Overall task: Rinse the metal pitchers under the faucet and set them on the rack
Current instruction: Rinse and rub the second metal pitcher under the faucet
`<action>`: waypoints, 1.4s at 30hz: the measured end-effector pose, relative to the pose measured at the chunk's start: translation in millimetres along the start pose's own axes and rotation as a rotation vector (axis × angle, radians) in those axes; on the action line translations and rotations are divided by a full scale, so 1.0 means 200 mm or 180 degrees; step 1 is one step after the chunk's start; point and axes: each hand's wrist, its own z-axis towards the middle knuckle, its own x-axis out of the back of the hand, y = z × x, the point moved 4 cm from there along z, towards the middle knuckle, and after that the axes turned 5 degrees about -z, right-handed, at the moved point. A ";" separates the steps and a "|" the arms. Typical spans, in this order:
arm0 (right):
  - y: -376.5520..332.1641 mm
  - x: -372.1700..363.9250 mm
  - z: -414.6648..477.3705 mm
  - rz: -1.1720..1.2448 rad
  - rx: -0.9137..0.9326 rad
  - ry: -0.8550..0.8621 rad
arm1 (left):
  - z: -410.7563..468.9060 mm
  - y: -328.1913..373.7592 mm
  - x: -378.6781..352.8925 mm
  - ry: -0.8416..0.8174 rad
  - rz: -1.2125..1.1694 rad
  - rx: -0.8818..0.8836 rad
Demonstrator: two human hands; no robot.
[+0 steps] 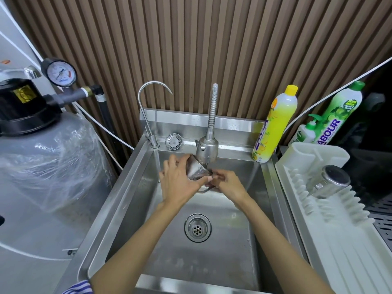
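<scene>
A small metal pitcher [198, 170] is tilted under the spray head of the flexible faucet [206, 148], over the steel sink [131, 187]. My left hand [178, 181] grips the pitcher's body from the left. My right hand [230, 184] holds the pitcher's handle side, fingers curled at the rim. A second metal pitcher [327, 181] lies upside down on the white drying rack [339, 240] to the right of the sink.
A thin gooseneck tap [148, 115] and a loose strainer [173, 141] sit at the sink's back edge. A yellow detergent bottle [275, 124] and a green bottle [337, 115] stand at the back right. A grey filter tank [42, 162] fills the left. The drain [197, 228] is open.
</scene>
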 end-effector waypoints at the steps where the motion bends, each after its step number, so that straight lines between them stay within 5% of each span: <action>1: 0.01 0.01 0.00 -0.0156 -0.0051 -0.0044 | 0.00 0.00 -0.01 -0.0056 -0.0013 0.0088; 13: -0.22 0.26 -0.02 -0.2379 0.0284 0.0175 | -0.13 -0.01 -0.23 -0.0692 -0.1967 0.1219; 22: -0.21 0.23 -0.04 -0.2308 0.0647 0.0510 | -0.04 0.01 -0.29 -0.0628 -0.3008 0.1160; 32: -0.08 0.08 0.00 -0.1253 0.0605 0.0364 | -0.01 0.06 -0.06 0.0344 -0.1105 -0.0210; 38: -0.03 0.04 -0.03 -0.0780 0.0171 -0.0153 | 0.01 0.10 0.00 -0.0155 -0.0005 -0.0466; 42: -0.03 0.09 -0.04 -0.0891 -0.0012 -0.0254 | 0.00 0.08 -0.03 -0.0494 0.0064 0.0061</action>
